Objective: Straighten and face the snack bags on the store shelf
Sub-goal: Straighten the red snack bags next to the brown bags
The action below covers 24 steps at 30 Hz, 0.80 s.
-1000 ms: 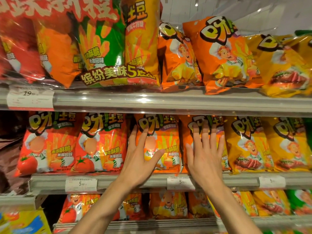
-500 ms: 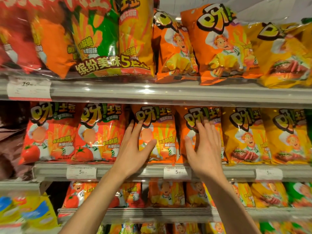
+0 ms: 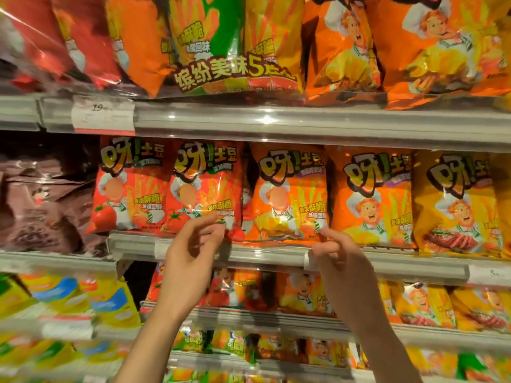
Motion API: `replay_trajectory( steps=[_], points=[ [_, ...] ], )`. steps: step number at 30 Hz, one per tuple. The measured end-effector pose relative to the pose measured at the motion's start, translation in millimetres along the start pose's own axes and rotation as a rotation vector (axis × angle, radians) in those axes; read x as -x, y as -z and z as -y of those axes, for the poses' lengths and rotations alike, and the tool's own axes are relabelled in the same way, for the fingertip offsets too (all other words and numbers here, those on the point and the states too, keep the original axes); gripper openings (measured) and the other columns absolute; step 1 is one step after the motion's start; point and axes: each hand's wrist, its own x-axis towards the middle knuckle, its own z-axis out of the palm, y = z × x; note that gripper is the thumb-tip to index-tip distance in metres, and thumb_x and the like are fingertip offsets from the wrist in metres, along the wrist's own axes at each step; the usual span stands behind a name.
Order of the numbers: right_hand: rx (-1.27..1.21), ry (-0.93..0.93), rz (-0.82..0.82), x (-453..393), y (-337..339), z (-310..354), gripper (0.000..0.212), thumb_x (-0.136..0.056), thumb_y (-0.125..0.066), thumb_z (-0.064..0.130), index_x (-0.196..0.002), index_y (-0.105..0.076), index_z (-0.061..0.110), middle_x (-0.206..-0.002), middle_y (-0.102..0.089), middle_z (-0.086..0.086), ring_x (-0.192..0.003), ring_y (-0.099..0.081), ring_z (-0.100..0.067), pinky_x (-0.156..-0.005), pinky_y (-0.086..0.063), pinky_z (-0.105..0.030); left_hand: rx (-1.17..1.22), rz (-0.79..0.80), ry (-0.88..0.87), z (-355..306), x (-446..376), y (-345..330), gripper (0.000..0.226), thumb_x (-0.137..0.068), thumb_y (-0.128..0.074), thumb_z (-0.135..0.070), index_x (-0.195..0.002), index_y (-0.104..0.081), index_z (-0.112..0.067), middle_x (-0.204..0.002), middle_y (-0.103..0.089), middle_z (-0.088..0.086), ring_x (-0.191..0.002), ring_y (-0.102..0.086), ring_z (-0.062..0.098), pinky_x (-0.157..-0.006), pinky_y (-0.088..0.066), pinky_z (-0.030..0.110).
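Note:
Snack bags stand in a row on the middle shelf. My left hand is raised at the shelf's front edge, its thumb and curled fingers pinching the lower right corner of a red tomato bag. My right hand has its fingers curled, and its thumb and forefinger pinch the lower right corner of the orange bag. Another red tomato bag stands to the left. A second orange bag and a yellow steak bag stand to the right, all facing forward.
Large multipacks and orange bags fill the upper shelf. Brown bags lie at the left. Lower shelves hold more small orange bags and yellow-blue bags. Price tags sit along the shelf rails.
Both hands have come off the bag fronts, dropped to the bags' bottom edges and curled their fingers into pinches. The view has moved closer and to the left.

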Motion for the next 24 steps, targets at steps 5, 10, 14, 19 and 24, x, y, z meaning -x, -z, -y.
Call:
replay_trajectory(
  steps=[5, 10, 14, 19, 24],
  points=[
    [-0.129, -0.035, -0.067, 8, -35, 15, 0.017, -0.097, -0.058, 0.028, -0.112, -0.065, 0.03, -0.078, -0.069, -0.009, -0.068, -0.064, -0.015, -0.065, -0.053, -0.026, 0.086, 0.04, 0.018, 3, -14, 37, 0.019, -0.096, -0.064, -0.025, -0.115, -0.066, -0.023, -0.106, -0.066, 0.012, -0.095, -0.066, 0.02, -0.082, -0.053, 0.024],
    [-0.303, -0.129, 0.009, 0, -80, 50, 0.013, -0.09, -0.061, 0.033, -0.102, -0.066, 0.034, -0.085, -0.064, -0.016, -0.063, -0.054, -0.013, -0.064, -0.043, -0.031, 0.031, 0.027, -0.029, 3, -36, 80, 0.018, -0.098, -0.062, -0.025, -0.115, -0.065, -0.022, -0.103, -0.066, 0.005, -0.09, -0.064, 0.007, -0.078, -0.05, 0.013],
    [-0.204, -0.052, 0.016, -7, -100, 70, 0.014, -0.094, -0.059, 0.031, -0.106, -0.064, 0.037, -0.082, -0.067, -0.003, -0.067, -0.059, -0.015, -0.064, -0.05, -0.032, -0.049, -0.026, -0.1, 5, -53, 92, 0.018, -0.097, -0.064, -0.022, -0.115, -0.066, -0.02, -0.104, -0.068, 0.0, -0.091, -0.063, 0.0, -0.076, -0.048, 0.01],
    [-0.066, 0.06, 0.018, -35, -118, 97, 0.035, -0.097, -0.055, 0.042, -0.129, -0.058, 0.027, -0.11, -0.066, 0.006, -0.095, -0.062, 0.0, -0.076, -0.049, -0.011, -0.293, -0.001, -0.251, 12, -82, 85, 0.03, -0.097, -0.062, -0.03, -0.127, -0.058, -0.03, -0.121, -0.055, -0.016, -0.116, -0.052, 0.001, -0.099, -0.042, 0.025],
    [-0.029, -0.017, 0.031, -79, -140, 111, 0.068, -0.098, -0.046, 0.056, -0.152, -0.032, 0.017, -0.148, -0.047, -0.005, -0.132, -0.048, -0.02, -0.108, -0.041, -0.038, -0.426, 0.078, -0.245, 1, -99, 64, 0.056, -0.1, -0.053, -0.039, -0.151, -0.035, -0.022, -0.142, -0.041, -0.01, -0.137, -0.035, 0.007, -0.109, -0.027, 0.025]
  ],
)
